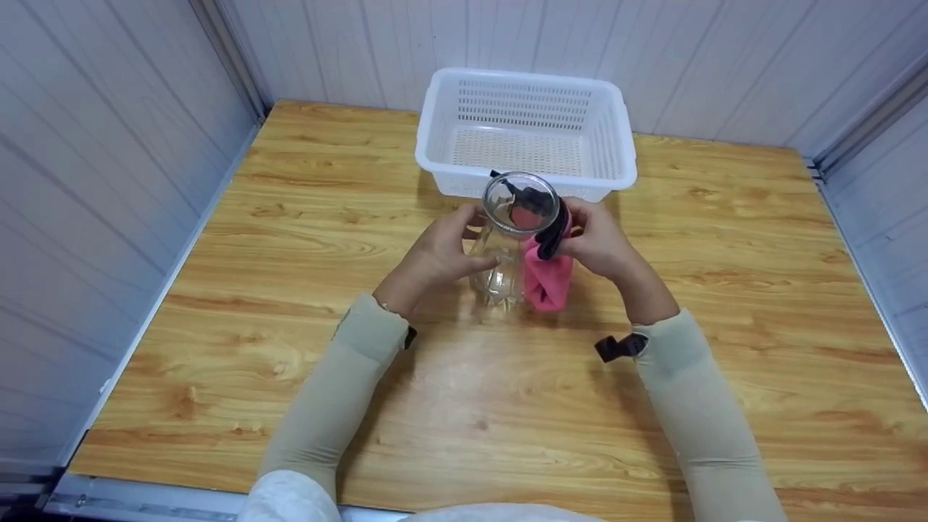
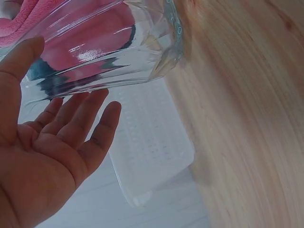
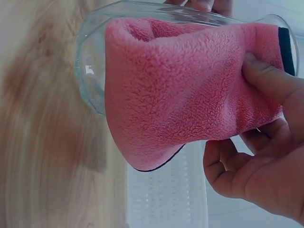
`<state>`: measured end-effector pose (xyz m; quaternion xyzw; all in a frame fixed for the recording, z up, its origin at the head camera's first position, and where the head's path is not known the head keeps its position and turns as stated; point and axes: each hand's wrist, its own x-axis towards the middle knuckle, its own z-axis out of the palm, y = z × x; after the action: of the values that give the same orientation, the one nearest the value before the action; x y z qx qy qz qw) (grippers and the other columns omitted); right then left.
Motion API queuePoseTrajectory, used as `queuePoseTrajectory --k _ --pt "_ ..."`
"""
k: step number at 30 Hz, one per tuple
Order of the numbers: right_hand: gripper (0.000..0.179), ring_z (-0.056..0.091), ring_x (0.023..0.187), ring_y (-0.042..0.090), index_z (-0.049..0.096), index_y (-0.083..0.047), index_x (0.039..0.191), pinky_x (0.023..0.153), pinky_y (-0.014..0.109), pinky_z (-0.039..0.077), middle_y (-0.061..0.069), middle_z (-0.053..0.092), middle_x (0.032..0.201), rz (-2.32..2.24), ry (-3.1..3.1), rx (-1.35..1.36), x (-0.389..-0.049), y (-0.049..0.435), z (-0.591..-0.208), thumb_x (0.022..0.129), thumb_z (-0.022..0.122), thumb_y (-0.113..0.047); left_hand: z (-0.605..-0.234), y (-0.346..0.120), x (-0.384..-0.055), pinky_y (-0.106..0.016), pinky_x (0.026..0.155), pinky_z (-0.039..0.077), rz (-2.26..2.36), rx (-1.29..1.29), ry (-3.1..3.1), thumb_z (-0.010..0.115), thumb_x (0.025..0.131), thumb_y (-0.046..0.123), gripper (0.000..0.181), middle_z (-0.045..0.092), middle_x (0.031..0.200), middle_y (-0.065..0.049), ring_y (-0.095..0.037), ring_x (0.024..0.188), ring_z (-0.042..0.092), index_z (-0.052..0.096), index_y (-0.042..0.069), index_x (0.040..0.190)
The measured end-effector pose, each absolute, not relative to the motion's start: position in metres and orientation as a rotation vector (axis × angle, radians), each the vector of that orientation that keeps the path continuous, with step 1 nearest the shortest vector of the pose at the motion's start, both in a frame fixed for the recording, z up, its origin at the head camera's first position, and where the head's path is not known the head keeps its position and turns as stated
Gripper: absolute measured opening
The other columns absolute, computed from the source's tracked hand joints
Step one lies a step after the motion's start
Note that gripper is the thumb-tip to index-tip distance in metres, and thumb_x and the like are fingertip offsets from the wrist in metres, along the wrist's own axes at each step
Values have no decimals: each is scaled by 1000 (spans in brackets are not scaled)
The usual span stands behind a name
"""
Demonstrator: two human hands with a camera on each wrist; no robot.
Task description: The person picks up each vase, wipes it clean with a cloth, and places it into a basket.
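Tilted a little, a clear glass vase (image 1: 500,272) with a round rim and faceted base stands between the hands. The left hand (image 1: 442,250) holds its side; in the left wrist view the thumb of that hand (image 2: 52,156) lies on one side and the fingertips touch the other. A pink plush cloth (image 3: 175,85) with dark edging lies folded along the vase's opposite side. In the right hand (image 1: 598,239) the cloth is pinched near the rim, thumb on top (image 3: 270,78). Whether the vase's base touches the table cannot be told.
Behind the vase, a white perforated plastic basket (image 1: 428,152) stands near the back wall. Under everything is a wood-grain table (image 1: 290,304), with pale panel walls (image 1: 109,145) at its back and sides.
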<state>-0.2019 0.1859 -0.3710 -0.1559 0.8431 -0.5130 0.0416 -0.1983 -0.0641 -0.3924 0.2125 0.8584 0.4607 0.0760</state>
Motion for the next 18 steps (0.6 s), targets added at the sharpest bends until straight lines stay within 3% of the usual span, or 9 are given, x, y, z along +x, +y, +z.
queuePoseTrajectory --k 9,18 --pt "26 58 69 9 64 0 90 55 19 50 -5 60 72 -1418 2598 -490 -201 190 -399 70 80 1 -396 -64 -198 -35 100 52 1391 600 2545 80 77 21 70 59 130 -5 -22 118 58 44 17 137" --pt "28 55 71 9 64 2 90 59 18 48 -8 61 73 -1442 2592 -443 -199 189 -403 67 81 3 -393 -65 -201 -36 103 49 1354 591 2529 77 80 20 69 56 135 -4 -24 124 55 42 16 140"
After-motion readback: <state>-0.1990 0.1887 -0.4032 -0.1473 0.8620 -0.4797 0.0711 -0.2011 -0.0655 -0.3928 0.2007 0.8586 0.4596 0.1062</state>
